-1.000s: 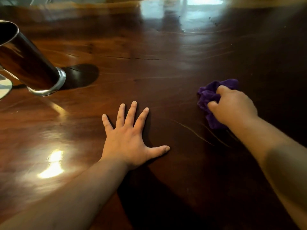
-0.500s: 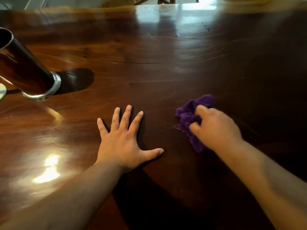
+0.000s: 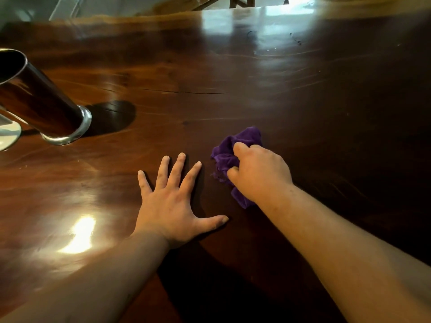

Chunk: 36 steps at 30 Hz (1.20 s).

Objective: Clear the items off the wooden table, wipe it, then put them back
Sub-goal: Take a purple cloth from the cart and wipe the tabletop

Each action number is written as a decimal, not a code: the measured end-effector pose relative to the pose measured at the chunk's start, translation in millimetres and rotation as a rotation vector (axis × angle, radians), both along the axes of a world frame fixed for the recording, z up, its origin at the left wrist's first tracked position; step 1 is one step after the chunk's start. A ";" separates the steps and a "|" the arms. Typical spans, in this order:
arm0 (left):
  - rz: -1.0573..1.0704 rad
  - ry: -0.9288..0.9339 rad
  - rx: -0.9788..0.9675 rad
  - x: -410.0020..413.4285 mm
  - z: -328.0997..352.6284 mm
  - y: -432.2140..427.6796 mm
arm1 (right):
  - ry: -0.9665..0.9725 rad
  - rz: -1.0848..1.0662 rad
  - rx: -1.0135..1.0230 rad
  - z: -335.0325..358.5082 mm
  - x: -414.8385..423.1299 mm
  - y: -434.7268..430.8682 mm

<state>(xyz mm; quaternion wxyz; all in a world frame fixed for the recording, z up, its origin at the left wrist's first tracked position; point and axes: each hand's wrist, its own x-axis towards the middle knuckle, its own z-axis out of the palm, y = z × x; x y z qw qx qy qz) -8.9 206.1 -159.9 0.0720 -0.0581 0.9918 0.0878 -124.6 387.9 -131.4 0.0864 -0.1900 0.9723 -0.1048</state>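
A glossy dark wooden table (image 3: 233, 94) fills the view. My right hand (image 3: 258, 173) is closed on a crumpled purple cloth (image 3: 233, 148) and presses it onto the tabletop near the middle. Just to its left, my left hand (image 3: 172, 201) lies flat on the wood, palm down, fingers spread, holding nothing. The cloth's left edge is a short gap from my left fingertips. Part of the cloth is hidden under my right hand.
A tall shiny metal cup (image 3: 42, 103) stands on the table at the far left. A pale round object (image 3: 8, 136) is cut off by the left edge beside it. The table's far edge (image 3: 130, 18) runs along the top, with wooden furniture legs beyond.
My right hand has slid the purple cloth leftward and toward me across the table, ending close beside my left hand. My left hand has stayed flat in place.
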 end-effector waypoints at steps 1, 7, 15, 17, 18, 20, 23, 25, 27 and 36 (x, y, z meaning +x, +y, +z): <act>0.000 0.005 -0.003 -0.4 -0.4 -0.2 | 0.008 -0.002 0.003 -0.6 -0.5 -0.1; 0.007 -0.017 0.011 -1.5 -1.9 -2.3 | -0.007 -0.048 0.056 2.5 4.0 -9.9; -0.035 -0.003 0.110 63.0 11.7 -67.4 | -0.096 0.055 0.101 9.8 55.3 -57.2; -0.019 0.001 0.083 98.6 14.1 -101.9 | -0.111 0.131 0.110 11.6 74.7 -80.4; -0.003 -0.005 0.071 114.4 15.6 -117.5 | -0.120 0.180 0.110 12.1 86.2 -93.5; 0.041 -0.016 0.052 142.1 18.0 -143.0 | -0.123 0.285 0.094 12.4 112.4 -121.6; 0.093 0.002 0.052 176.2 19.7 -168.3 | -0.107 0.420 0.047 13.3 150.3 -160.6; 0.112 0.013 0.046 195.6 21.1 -180.4 | -0.081 0.485 0.031 13.7 170.2 -181.2; 0.137 0.010 0.044 213.2 22.8 -189.6 | -0.069 0.547 0.019 12.7 187.2 -197.0; 0.122 -0.012 0.071 245.9 40.4 -214.1 | -0.128 0.639 0.119 29.6 214.4 -220.7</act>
